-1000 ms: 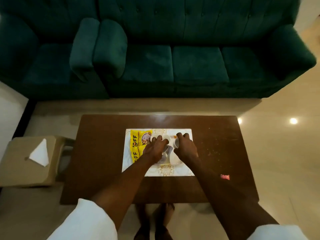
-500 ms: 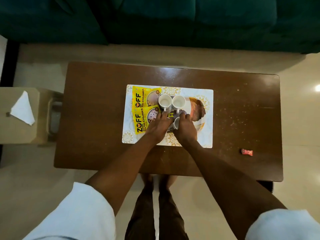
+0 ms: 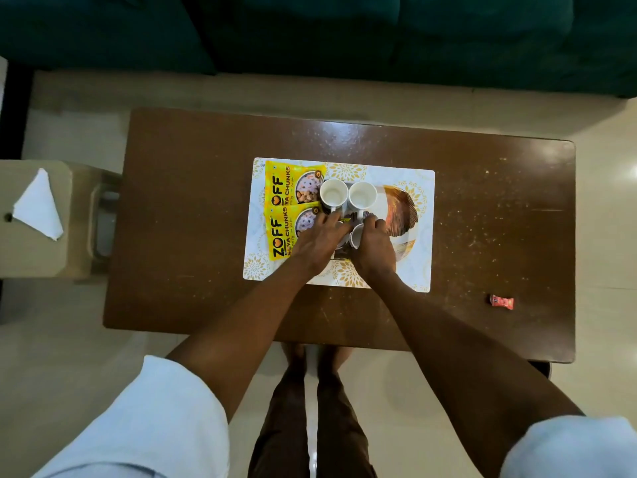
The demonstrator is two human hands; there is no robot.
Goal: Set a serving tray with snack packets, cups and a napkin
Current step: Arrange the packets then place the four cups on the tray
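A white patterned serving tray [image 3: 422, 267] lies in the middle of the brown table [image 3: 193, 236]. Two yellow snack packets [image 3: 281, 208] lie along its left side. Two white cups [image 3: 333, 193] [image 3: 362, 195] stand upright side by side at the tray's far middle. A third white cup [image 3: 356, 236] stands nearer me; my right hand [image 3: 372, 248] holds it. My left hand [image 3: 319, 241] rests beside it, fingers over a dark packet [image 3: 344, 219] that is mostly hidden. A folded white napkin [image 3: 39, 207] lies on the stool at the left.
A beige stool [image 3: 34, 257] stands against the table's left end. A small red sweet wrapper [image 3: 501, 301] lies near the table's right front. A green sofa [image 3: 344, 36] runs along the far side. My legs stand at the table's near edge.
The camera has tilted down over the table. Both hands drew back from the two far cups, which now stand free, to a third cup nearer me.
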